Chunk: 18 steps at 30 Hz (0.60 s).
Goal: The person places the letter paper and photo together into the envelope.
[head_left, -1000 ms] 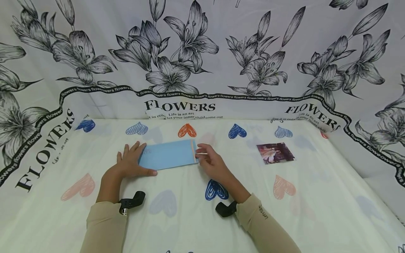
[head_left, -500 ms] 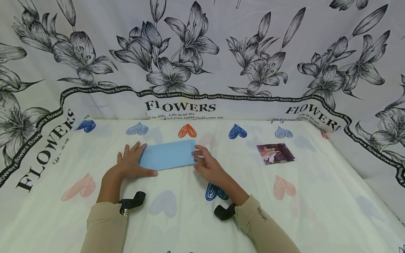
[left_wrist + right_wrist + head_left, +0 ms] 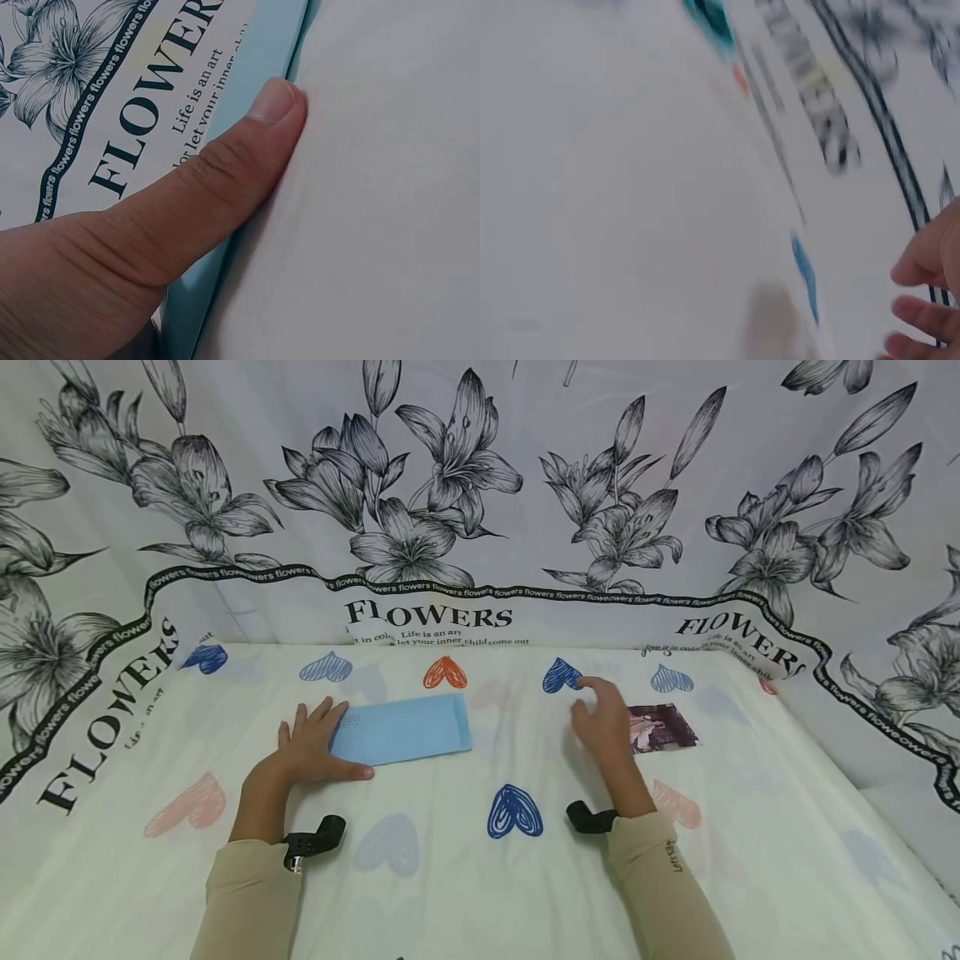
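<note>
The pale, cloth-covered tabletop shows printed hearts in blue, red and pink. A light-blue envelope lies flat on it, left of centre; a photo lies well apart, on the right.

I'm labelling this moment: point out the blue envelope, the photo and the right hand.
Blue envelope (image 3: 405,729): head view, middle of its upper face.
Photo (image 3: 664,728): head view, middle of its uncovered part.
Right hand (image 3: 607,727): head view, back of the hand.

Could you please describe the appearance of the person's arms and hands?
The left hand and right hand are ungloved. The left sleeve and right sleeve are beige; the right one bears small dark lettering. A black, angled device sticks out beside each.
</note>
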Available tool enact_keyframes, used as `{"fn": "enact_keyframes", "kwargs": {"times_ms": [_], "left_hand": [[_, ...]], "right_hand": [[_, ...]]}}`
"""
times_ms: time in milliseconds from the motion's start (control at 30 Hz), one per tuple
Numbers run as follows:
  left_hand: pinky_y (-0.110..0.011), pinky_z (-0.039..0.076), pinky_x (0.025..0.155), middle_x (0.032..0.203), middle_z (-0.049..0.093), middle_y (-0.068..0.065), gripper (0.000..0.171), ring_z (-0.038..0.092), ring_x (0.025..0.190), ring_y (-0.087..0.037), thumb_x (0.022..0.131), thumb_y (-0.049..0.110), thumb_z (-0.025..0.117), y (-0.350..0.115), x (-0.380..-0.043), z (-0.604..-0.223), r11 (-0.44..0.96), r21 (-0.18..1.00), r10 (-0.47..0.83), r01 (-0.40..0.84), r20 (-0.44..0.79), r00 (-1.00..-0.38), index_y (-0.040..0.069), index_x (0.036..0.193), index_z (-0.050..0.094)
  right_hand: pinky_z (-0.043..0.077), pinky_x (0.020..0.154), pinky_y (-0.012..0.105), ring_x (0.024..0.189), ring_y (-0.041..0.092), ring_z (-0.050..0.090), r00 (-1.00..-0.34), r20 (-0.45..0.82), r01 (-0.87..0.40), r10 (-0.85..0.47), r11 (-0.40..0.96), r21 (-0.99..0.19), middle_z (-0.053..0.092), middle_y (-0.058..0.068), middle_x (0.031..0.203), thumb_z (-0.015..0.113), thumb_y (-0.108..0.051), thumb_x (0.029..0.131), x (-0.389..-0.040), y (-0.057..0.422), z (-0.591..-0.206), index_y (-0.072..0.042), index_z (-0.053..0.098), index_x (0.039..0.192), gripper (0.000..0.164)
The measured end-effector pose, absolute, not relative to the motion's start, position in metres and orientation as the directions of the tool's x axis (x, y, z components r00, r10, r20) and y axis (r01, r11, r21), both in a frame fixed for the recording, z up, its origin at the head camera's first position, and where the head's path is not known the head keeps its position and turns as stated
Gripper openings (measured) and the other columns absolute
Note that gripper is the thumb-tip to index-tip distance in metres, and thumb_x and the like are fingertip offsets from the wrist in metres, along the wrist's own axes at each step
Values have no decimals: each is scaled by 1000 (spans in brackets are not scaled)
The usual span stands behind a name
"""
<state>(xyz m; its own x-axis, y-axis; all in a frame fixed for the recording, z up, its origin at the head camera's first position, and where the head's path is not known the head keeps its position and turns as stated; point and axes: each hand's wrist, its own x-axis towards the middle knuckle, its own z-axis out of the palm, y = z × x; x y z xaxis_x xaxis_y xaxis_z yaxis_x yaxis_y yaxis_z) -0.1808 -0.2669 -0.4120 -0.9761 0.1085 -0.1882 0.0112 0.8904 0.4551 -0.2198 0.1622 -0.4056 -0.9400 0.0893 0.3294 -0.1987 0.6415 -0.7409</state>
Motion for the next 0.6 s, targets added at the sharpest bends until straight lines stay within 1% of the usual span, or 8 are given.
{"fn": "enact_keyframes", "kwargs": {"times_ms": [67, 133, 200, 300, 400, 467, 533, 600], "left_hand": [[-77, -7, 111, 165, 6, -33, 134, -10, 147, -61, 63, 63, 90, -266, -182, -412, 892, 452, 111, 13, -191, -975, -1, 160, 23], [-78, -7, 111, 165, 6, -34, 134, -10, 146, -62, 64, 64, 89, -266, -182, -411, 894, 447, 119, 19, -196, -973, -1, 160, 22], [-78, -7, 111, 165, 6, -34, 134, -10, 146, -63, 65, 65, 88, -267, -181, -411, 897, 442, 123, 24, -196, -973, -1, 160, 22], [-79, -6, 110, 164, 6, -35, 133, -10, 145, -64, 65, 63, 89, -269, -180, -410, 896, 443, 131, 35, -187, -974, -2, 159, 22], [-79, -6, 110, 164, 7, -35, 132, -10, 145, -64, 65, 61, 89, -270, -180, -411, 893, 449, 135, 42, -178, -975, -2, 159, 22], [-79, -6, 110, 164, 7, -35, 132, -10, 146, -64, 66, 62, 89, -270, -181, -412, 891, 451, 139, 45, -178, -974, -2, 159, 22], [-79, -6, 110, 165, 6, -34, 132, -10, 146, -63, 66, 63, 88, -268, -182, -413, 891, 451, 141, 46, -180, -973, -2, 160, 21], [-78, -6, 111, 165, 6, -34, 132, -10, 146, -63, 66, 64, 88, -268, -183, -414, 891, 451, 143, 45, -185, -972, -1, 160, 21]], "right_hand": [[36, 110, 56, 130, 45, 50, -909, 358, -102, 214, 719, -688, 59, 27, 136, 58, -3, 91, -221, 190, -406, 4, 63, 130, 40], [31, 111, 62, 134, 49, 43, -895, 322, 18, 308, 746, -665, 56, 30, 138, 60, -8, 92, -221, 215, -407, 6, 60, 134, 44], [27, 109, 68, 137, 52, 36, -897, 225, 146, 381, 736, -661, 49, 32, 144, 63, -17, 94, -218, 234, -407, 5, 52, 143, 55], [24, 106, 72, 137, 57, 30, -903, 60, 289, 425, 707, -646, 39, 36, 148, 68, -31, 94, -213, 254, -406, 4, 38, 152, 75], [24, 104, 72, 135, 59, 29, -899, -26, 357, 437, 699, -620, 36, 39, 146, 71, -39, 92, -208, 267, -407, 6, 32, 153, 86], [27, 104, 71, 134, 59, 29, -891, -45, 382, 451, 692, -613, 35, 41, 145, 73, -40, 92, -206, 274, -409, 7, 32, 153, 87], [29, 108, 69, 135, 58, 30, -881, -57, 395, 469, 664, -635, 34, 41, 145, 73, -36, 92, -206, 279, -410, 7, 32, 153, 85], [30, 111, 65, 137, 57, 31, -875, -72, 399, 479, 628, -668, 33, 40, 148, 73, -28, 94, -206, 283, -410, 7, 31, 154, 81]]}}
